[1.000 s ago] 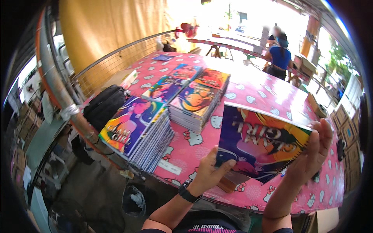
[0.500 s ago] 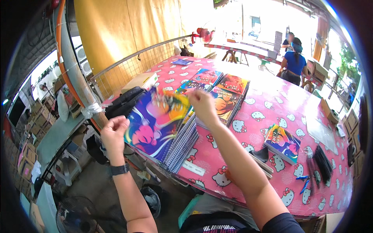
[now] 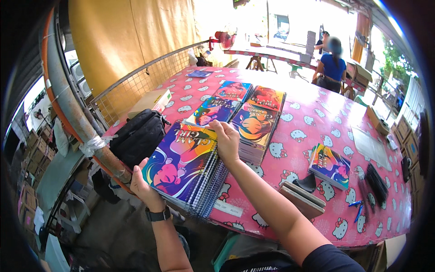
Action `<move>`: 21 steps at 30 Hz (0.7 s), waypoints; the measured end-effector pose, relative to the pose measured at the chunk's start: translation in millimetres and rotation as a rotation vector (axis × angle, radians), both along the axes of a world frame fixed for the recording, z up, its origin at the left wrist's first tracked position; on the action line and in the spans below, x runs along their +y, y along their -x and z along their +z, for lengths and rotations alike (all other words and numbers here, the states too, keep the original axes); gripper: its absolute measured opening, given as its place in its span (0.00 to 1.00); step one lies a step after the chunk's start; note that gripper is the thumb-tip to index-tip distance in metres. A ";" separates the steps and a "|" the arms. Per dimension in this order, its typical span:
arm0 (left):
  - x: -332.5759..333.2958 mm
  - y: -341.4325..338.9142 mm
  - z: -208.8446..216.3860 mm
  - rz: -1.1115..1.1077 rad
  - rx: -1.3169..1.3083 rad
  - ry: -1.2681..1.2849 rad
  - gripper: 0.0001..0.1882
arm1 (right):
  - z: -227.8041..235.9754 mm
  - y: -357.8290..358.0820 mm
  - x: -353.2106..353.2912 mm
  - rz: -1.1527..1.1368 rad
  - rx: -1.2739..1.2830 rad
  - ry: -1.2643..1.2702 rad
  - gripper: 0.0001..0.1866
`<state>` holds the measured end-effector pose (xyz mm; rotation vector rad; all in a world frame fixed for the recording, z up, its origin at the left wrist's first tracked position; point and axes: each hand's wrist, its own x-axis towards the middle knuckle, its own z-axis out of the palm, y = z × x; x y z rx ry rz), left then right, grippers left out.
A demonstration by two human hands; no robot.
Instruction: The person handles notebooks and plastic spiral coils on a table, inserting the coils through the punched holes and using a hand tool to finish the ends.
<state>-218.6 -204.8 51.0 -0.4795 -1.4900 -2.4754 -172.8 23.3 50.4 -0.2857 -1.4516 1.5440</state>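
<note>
A stack of spiral notebooks (image 3: 170, 170) with bright purple, pink and yellow illustrated covers stands at the table's near left edge, its wire coils on the right side. My right hand (image 3: 226, 143) is closed, fingers curled at the far right corner of the top spiral notebook. Along the stack's left edge rests my left hand (image 3: 147, 188), its fingers stretched out and touching the side; a dark band circles that wrist. Just beyond are more notebook stacks, one with a blue and pink cover (image 3: 215, 111) and one with an orange cover (image 3: 256, 122).
A pink patterned cloth (image 3: 299, 152) covers the table. A black bag (image 3: 138, 138) and a carton (image 3: 149, 103) lie left. Toward the right are a small notebook stack (image 3: 330, 165), brown blocks (image 3: 301, 199), blue pliers (image 3: 358, 208) and black coils (image 3: 377, 181). A person in blue (image 3: 333, 70) stands farther off.
The top notebook, tilted and blurred before, now lies flat on the stack. My right hand has come down and nearer; my left hand has moved lower along the stack's edge, fingers straighter.
</note>
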 end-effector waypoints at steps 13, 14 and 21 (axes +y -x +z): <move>-24.2 -11.6 19.1 0.387 0.254 0.375 0.24 | 21.3 -79.2 -30.5 -0.056 -0.127 -0.341 0.19; -27.5 -31.7 39.7 0.313 0.088 0.146 0.24 | 36.7 -123.4 -31.3 0.018 -0.084 -0.410 0.17; -4.4 -115.8 4.6 -0.224 0.822 -0.029 0.13 | -6.9 -352.1 127.0 -0.614 -0.604 -0.609 0.15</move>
